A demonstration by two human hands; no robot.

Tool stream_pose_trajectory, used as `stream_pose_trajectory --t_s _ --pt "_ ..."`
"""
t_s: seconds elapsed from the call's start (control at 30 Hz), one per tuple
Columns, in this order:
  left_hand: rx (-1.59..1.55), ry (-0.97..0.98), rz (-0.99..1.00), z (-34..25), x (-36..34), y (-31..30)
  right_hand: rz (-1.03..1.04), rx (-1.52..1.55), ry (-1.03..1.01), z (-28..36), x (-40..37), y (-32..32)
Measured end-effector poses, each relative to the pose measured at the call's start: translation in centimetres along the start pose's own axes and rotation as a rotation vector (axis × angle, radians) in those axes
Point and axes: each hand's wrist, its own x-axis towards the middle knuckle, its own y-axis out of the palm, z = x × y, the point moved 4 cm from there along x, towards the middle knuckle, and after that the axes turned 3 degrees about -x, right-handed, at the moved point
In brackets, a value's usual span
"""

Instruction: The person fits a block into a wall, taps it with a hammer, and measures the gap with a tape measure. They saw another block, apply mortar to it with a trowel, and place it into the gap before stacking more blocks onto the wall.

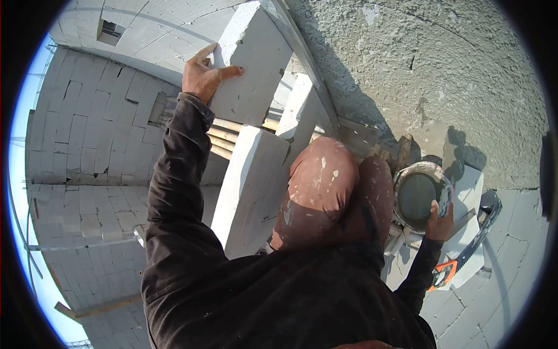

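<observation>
My left hand (pixel 204 77) grips the edge of a large white aerated concrete block (pixel 253 64), its thumb on the broad face and its fingers at the narrow side. The block stands tilted at the top of the view. My right hand (pixel 440 224) is at the rim of a round bucket (pixel 401 200), thumb toward the inside and fingers outside. Grey wet mortar (pixel 417 196) lies in the bucket. The hand seems closed on the mortar-crusted rim. Another white block (pixel 256 180) stands by my left knee, with a further block (pixel 302 107) beyond it.
A rough plastered wall (pixel 418 58) rises at right. A handsaw (pixel 465 253) with an orange and black handle lies beside a white board (pixel 468 192). Wooden poles (pixel 224 139) show through a gap between the blocks. Block walls (pixel 87 116) drop away at left.
</observation>
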Motion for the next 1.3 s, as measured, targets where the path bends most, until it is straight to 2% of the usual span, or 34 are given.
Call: stream_pose_trajectory --t_s 0.07,0.2,0.23,0.3,0.43,0.5,0.63,0.7,0.73,0.93,1.13,1.23,1.3 --pt "0.033 -0.077 0.024 1.0 0.5 0.7 0.041 -0.001 0.053 0.7 0.1 -0.5" --pt "0.037 -0.063 0.043 1.9 1.1 0.6 0.127 0.086 0.174 1.6 0.5 -1.0" --pt "0.101 -0.064 0.059 1.9 1.2 0.6 0.132 0.087 0.168 1.1 0.5 -0.6" --pt "0.165 -0.061 0.070 1.8 1.3 0.7 0.009 0.089 0.014 0.2 0.8 0.1" --pt "0.351 -0.050 0.062 -0.2 0.3 1.0 -0.017 0.062 -0.004 1.6 1.2 0.3" --pt "0.388 -0.043 0.047 -1.2 0.2 1.1 0.037 0.037 0.054 1.5 1.1 0.5" --pt "0.685 -0.050 0.077 -0.8 0.3 1.4 0.033 0.064 -0.049 1.9 1.6 0.8" --pt "0.662 -0.044 0.047 -1.0 0.3 1.7 0.098 0.054 0.010 2.3 2.0 0.5" --pt "0.647 -0.055 0.016 -1.6 0.4 1.6 0.091 0.054 -0.025 2.6 2.3 0.4" --pt "0.668 -0.171 0.150 -2.7 1.3 1.3 0.033 0.004 -0.158 3.0 4.7 -0.7" --pt "0.639 -0.178 0.141 -2.5 1.5 0.9 0.041 -0.037 -0.028 4.1 5.5 -1.3" --pt "0.645 -0.173 0.171 -1.9 1.8 1.2 0.075 -0.014 -0.055 4.0 5.7 -0.4" --pt "0.655 -0.162 0.147 -1.9 1.9 1.3 0.044 0.010 -0.155 4.7 5.7 0.2"
